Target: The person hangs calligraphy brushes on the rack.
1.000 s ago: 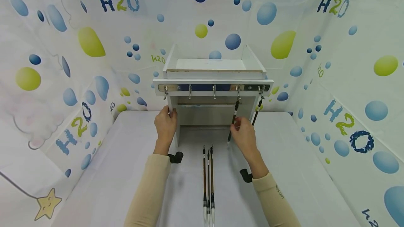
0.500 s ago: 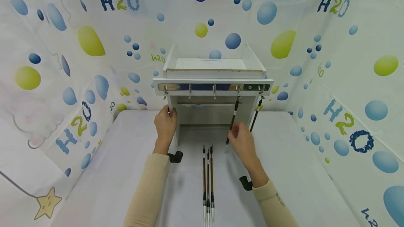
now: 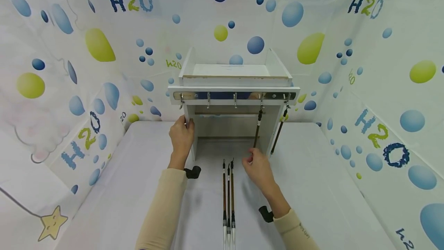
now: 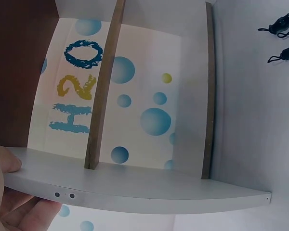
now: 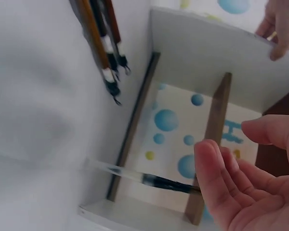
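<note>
In the head view my left hand (image 3: 182,140) grips the left side panel of a white shelf unit (image 3: 236,82). The left wrist view has the thumb on one face of that panel (image 4: 135,185) and fingers on the other. A dark-handled paintbrush (image 3: 258,129) hangs tip down from a hook, its lower part hidden behind my right hand (image 3: 259,169). In the right wrist view the right thumb and fingers stand apart with nothing between them; the hanging brush (image 5: 166,183) passes behind the fingers. Another paintbrush (image 3: 279,132) hangs from the rightmost hook.
Three paintbrushes (image 3: 224,196) with clear tip covers lie side by side on the white table (image 3: 145,188), between my forearms. A metal strip with several hooks (image 3: 222,96) runs along the shelf's front. Bubble-patterned sheeting (image 3: 194,7) surrounds the table.
My right hand has let go of the hanging brush and moved down and slightly left, towards me. More of the rightmost brush shows. The left hand stays on the panel.
</note>
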The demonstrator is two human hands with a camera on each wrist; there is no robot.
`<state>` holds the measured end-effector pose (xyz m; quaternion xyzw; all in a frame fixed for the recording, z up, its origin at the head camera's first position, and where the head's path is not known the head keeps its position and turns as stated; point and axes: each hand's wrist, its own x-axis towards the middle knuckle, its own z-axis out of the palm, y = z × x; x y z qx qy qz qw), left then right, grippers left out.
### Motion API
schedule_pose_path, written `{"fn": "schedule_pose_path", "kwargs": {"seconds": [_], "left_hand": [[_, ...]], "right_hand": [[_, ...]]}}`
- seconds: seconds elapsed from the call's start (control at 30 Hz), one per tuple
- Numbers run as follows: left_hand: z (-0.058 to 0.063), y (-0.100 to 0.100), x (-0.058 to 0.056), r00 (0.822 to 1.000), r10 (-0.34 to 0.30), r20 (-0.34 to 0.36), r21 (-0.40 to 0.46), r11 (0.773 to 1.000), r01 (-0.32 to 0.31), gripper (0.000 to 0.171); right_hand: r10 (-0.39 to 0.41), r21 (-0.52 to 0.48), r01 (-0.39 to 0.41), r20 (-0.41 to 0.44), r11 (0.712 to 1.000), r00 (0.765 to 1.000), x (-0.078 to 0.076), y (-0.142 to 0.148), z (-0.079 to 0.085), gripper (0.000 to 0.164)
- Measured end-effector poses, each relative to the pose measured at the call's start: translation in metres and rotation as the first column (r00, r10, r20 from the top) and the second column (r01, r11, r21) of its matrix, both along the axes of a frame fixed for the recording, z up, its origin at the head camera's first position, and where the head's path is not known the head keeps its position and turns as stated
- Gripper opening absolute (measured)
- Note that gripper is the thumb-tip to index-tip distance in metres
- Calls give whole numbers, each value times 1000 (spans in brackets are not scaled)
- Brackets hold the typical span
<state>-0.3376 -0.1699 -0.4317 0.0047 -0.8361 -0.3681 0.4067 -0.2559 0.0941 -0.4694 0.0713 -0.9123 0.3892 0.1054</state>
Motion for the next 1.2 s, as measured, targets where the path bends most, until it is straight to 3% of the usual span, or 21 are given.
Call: {"fn": "schedule_pose_path", "kwargs": {"seconds": [0.73,0.93,1.2], "left_hand": [[0,-1,-1,999,-16,47,13,1000,15,23],[-2,-2,-1,999,-15,50,16,1000,15,23],[-2,-2,-1,998,-23,59,23,999,22,24]], "right_hand": [[92,-25,-89,206,996,974,13,-22,-58,48],[77,-5,-79,264,997,962,13,-26,-65,49],[74,40,-88,268,995,961,12,-30,-73,47]]}}
